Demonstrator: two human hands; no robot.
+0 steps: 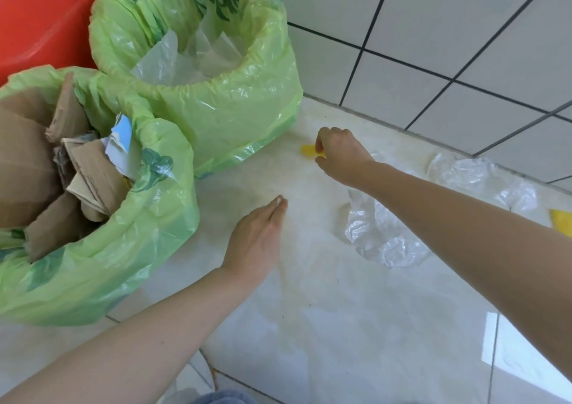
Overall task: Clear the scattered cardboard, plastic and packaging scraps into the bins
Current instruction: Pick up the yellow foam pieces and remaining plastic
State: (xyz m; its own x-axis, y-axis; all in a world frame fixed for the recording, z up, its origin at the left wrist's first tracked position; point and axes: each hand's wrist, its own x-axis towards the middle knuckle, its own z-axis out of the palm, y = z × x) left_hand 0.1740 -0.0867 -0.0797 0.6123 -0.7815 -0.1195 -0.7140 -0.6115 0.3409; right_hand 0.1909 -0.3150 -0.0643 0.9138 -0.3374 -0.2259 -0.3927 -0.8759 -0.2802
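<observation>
My right hand point(339, 152) reaches to the floor beside the far bin and pinches a small yellow scrap point(308, 150) lying on the tiles. My left hand point(258, 239) hovers flat with straight fingers over the floor, holding nothing. The near bin point(102, 267), lined with a green bag, holds brown cardboard pieces point(83, 168) and a blue-white paper. The far green-lined bin point(229, 100) holds clear plastic film point(173, 59). A crumpled clear plastic sheet point(380, 233) lies under my right forearm, and another clear sheet point(483, 177) lies by the wall.
A white tiled wall point(448, 47) with dark grout borders the floor at the back right. A red container point(37, 16) stands behind the bins at top left. A second yellow scrap point(561, 222) shows at the right edge. Blue fabric point(223, 397) shows at the bottom edge.
</observation>
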